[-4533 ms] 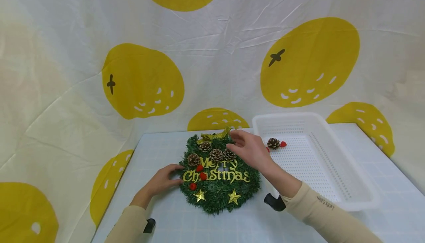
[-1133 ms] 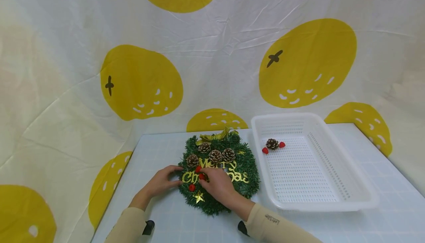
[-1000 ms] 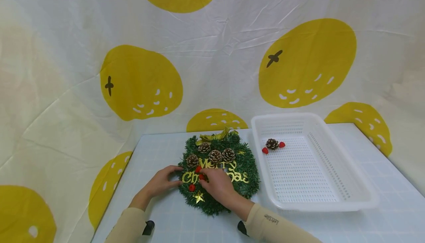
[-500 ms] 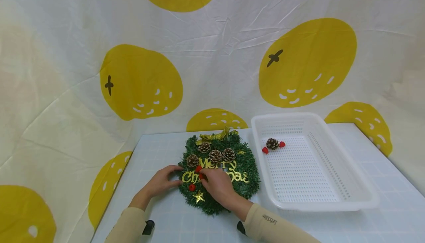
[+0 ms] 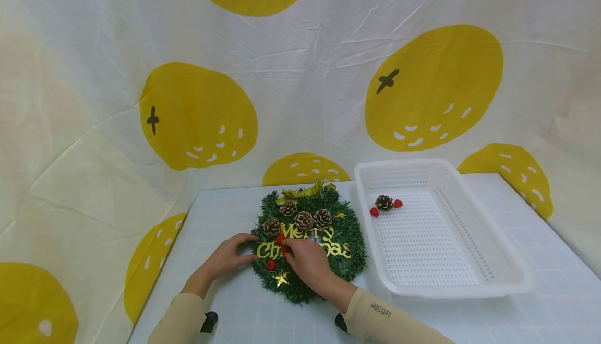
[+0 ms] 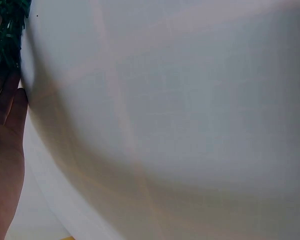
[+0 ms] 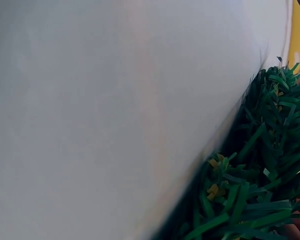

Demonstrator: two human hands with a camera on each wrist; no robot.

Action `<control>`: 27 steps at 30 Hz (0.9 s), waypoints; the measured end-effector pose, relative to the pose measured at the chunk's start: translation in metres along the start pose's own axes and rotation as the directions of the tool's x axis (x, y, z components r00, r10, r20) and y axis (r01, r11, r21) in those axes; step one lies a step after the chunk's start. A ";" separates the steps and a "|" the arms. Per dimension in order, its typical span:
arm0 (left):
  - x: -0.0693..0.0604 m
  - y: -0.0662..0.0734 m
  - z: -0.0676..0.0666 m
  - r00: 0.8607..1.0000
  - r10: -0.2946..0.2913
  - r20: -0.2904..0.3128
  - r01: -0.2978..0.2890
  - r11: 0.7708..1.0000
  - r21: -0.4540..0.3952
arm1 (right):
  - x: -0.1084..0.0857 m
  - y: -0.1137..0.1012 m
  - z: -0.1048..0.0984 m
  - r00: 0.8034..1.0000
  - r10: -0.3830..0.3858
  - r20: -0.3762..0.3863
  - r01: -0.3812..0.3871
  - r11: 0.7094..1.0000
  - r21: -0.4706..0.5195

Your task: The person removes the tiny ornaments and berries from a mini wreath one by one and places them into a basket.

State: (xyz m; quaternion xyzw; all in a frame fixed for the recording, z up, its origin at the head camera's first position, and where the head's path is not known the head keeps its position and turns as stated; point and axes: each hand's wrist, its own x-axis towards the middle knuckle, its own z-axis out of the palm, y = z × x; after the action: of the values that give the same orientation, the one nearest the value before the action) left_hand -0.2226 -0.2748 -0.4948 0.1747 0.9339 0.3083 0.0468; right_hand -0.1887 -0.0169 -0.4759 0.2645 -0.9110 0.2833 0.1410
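A green Christmas wreath [image 5: 347, 265] lies flat on the table, with gold "Merry Christmas" lettering [image 5: 339, 250] across it. My left hand [image 5: 226, 257] holds its left edge, thumb and fingers apart; in the left wrist view the fingers [image 6: 15, 107] touch the green tinsel. Over the lettering, my right hand [image 5: 310, 261] pinches a red berry [image 5: 284, 249], partly hidden by the fingers. Just above it is another red berry [image 5: 280, 239], and a third berry [image 5: 271, 264] sits lower left. Several pine cones [image 5: 304, 221], a gold star [image 5: 281, 278] and a gold ribbon [image 5: 300, 193] decorate the wreath.
To the right stands a white plastic basket [image 5: 497, 250]. Inside, near its left wall, are a pine cone [image 5: 384, 202] and two red berries [image 5: 398, 203]. A white curtain [image 5: 305, 98] with yellow fruit prints hangs behind the table [image 5: 263, 323].
Since the oldest frame my right hand has come down and left from above the wreath's upper right onto the lettering's red berry. Over the last second it has barely moved; the left hand stays put.
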 end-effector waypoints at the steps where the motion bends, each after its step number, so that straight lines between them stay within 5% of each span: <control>1: 0.000 0.000 0.000 1.000 -0.001 0.000 0.001 1.000 0.000 | 0.000 0.000 0.000 1.000 0.001 0.002 -0.001 1.000 0.004; 11: 0.000 0.000 0.000 1.000 0.005 0.004 -0.005 1.000 0.000 | 0.001 0.003 -0.003 0.999 0.046 0.016 -0.048 0.993 0.110; 18: 0.000 -0.001 0.000 1.000 0.012 0.007 -0.012 1.000 0.003 | 0.005 0.005 -0.016 0.992 0.120 0.028 -0.123 0.943 0.311; 27: -0.001 0.002 -0.002 1.000 -0.005 0.009 0.005 1.000 0.000 | 0.014 0.003 -0.037 0.991 0.131 0.003 -0.124 0.924 0.361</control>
State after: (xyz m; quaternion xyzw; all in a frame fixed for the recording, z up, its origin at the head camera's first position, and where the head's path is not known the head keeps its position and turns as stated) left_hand -0.2218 -0.2745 -0.4922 0.1738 0.9341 0.3074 0.0519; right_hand -0.1974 0.0013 -0.4418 0.2231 -0.8574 0.4567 0.0810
